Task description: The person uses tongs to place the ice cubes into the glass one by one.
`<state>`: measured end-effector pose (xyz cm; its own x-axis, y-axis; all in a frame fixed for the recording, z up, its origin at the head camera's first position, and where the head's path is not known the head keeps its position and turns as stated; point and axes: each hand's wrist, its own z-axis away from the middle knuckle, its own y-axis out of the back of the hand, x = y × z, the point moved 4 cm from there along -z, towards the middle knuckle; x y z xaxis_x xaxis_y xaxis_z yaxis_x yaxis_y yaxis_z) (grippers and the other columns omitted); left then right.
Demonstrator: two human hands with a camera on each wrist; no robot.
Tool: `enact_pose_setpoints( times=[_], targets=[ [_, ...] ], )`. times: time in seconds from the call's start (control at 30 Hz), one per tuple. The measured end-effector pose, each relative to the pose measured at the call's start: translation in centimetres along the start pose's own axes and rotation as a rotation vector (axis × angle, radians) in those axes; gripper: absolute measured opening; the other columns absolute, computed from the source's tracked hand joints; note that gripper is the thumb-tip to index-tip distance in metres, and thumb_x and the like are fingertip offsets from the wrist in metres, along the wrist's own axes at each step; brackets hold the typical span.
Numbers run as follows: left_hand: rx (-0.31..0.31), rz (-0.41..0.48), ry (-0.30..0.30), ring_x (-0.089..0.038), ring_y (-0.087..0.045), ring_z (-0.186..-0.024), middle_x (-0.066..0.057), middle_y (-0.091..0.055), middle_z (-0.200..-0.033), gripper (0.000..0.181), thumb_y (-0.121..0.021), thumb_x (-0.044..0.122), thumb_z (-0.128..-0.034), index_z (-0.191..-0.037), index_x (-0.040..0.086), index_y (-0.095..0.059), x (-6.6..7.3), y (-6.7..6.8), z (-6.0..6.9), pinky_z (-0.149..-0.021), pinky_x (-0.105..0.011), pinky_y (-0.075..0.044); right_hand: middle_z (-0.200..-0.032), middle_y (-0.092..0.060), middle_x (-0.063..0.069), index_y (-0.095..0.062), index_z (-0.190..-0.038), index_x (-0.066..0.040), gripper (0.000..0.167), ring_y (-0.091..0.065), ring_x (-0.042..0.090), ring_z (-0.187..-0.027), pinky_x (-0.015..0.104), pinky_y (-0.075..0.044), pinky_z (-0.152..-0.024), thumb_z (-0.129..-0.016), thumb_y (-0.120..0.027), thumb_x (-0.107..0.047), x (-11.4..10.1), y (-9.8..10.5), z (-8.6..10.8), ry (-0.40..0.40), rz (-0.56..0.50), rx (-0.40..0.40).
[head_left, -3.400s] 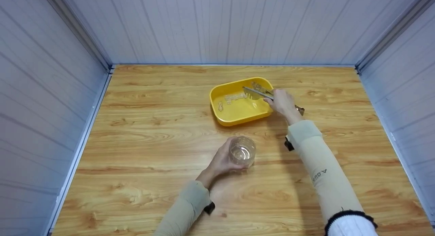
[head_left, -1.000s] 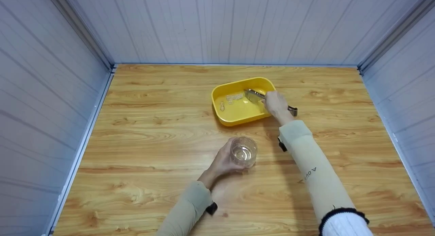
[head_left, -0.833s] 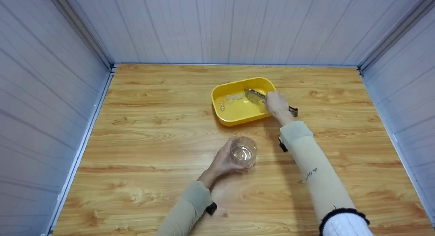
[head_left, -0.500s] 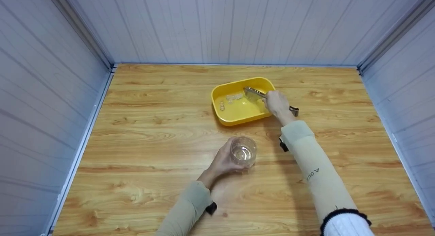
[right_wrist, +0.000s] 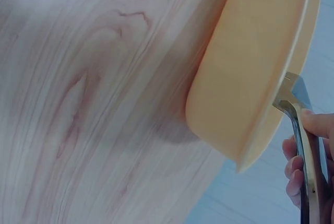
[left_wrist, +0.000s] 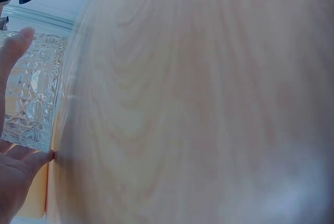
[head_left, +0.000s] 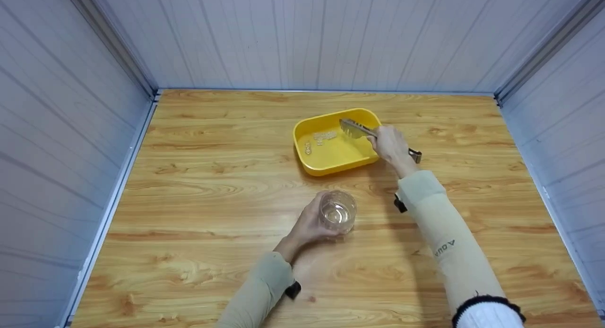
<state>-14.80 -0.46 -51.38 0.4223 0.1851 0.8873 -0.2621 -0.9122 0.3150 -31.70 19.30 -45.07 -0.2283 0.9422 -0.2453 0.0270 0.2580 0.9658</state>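
My left hand (head_left: 309, 221) grips a clear glass tumbler (head_left: 339, 212) from its left side; the tumbler stands upright on the table. Its cut pattern shows in the left wrist view, with thumb and fingers on opposite sides. My right hand (head_left: 391, 143) holds metal tongs (right_wrist: 308, 166), squeezed nearly together. The tongs' tips reach over the rim into a yellow basin (head_left: 340, 169). Several small clear pieces, like ice cubes, lie in a row (head_left: 325, 137) in the basin, with more (head_left: 307, 148) near its left side. Whether the tips hold a piece cannot be told.
The wood-grain table (head_left: 203, 200) is bounded by a pale panelled back wall (head_left: 302, 39) and side walls at left and right. The basin stands beyond the tumbler, toward the back wall. A dark wrist device (head_left: 293, 290) sits on the left sleeve.
The tongs' arms stood apart 3.4 seconds ago and have come together. In the last half second my right hand and the tongs have shifted slightly right. The left hand and tumbler have stayed put.
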Motion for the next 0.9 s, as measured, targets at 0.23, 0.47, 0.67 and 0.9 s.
enact_pose_setpoints(
  times=[0.23, 0.47, 0.67, 0.9],
  targets=[
    [-0.002, 0.008, -0.002, -0.024, -0.048, -0.110, -0.015, -0.050, -0.119, 0.089, -0.084, 0.005, -0.0499, -0.125, -0.003, -0.036, -0.1, 0.0, 0.0, -0.097, -0.033, -0.036, -0.087, -0.063, 0.020, -0.063, -0.101, 0.003, 0.030, -0.051, 0.023, -0.051, 0.032, -0.038, -0.041, -0.088, -0.053, -0.023, 0.1, 1.1, 0.8, 0.021, -0.037, 0.013],
    [-0.003, 0.040, -0.017, -0.025, -0.047, -0.111, -0.017, -0.049, -0.120, 0.091, -0.084, 0.004, -0.0488, -0.126, -0.004, -0.036, 0.0, 0.1, 0.0, -0.098, -0.033, -0.035, -0.074, -0.062, 0.016, -0.063, -0.095, 0.001, 0.027, -0.048, 0.023, -0.052, 0.035, -0.039, -0.045, -0.088, -0.054, -0.023, 0.3, 2.5, 1.9, 0.078, -0.053, 0.084],
    [-0.006, 0.041, 0.024, -0.019, -0.045, -0.113, -0.007, -0.049, -0.123, 0.093, -0.085, 0.007, -0.0489, -0.128, 0.003, -0.036, -1.3, -0.4, 0.1, -0.098, -0.033, -0.034, -0.060, -0.054, 0.011, -0.064, -0.092, 0.000, 0.027, -0.042, 0.020, -0.046, 0.030, -0.033, -0.042, -0.088, -0.054, -0.024, 0.5, 3.4, 3.3, 0.110, -0.100, 0.128],
    [-0.022, 0.008, 0.059, -0.022, -0.047, -0.111, -0.014, -0.049, -0.121, 0.090, -0.084, 0.008, -0.0508, -0.126, -0.002, -0.035, 0.1, -0.1, 0.0, -0.097, -0.032, -0.036, -0.058, -0.055, 0.008, -0.065, -0.087, -0.002, 0.023, -0.040, 0.017, -0.043, 0.028, -0.030, -0.039, -0.086, -0.057, -0.023, 0.2, 4.3, 5.3, 0.189, -0.141, 0.214]
  ],
)
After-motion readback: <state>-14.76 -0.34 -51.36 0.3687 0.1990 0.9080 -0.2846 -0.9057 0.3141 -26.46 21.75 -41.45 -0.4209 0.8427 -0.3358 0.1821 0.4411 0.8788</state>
